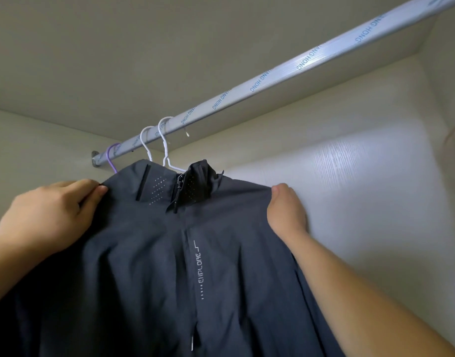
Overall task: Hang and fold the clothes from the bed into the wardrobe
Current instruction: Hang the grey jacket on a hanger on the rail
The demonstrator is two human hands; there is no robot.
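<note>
Left hand [48, 215] and right hand [285, 210] are gripping the jacket [144, 253] shoulders; uneven tugging is probably risking slippage off the hanger [166, 148].

Bare left hand [48, 215], bare right hand [285, 210], forearms [350, 292] uncovered

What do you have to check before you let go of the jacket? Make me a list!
1. Hook of the white hanger over the rail: ok.
2. Jacket shoulders seated on the hanger: cannot tell, the cloth hides it.
3. Left hand and right hand each holding a shoulder: ok.
4. Collar neat: not ok, it is unzipped and crumpled.
5. Room on the rail to the right: ok, no hooks there.
</note>
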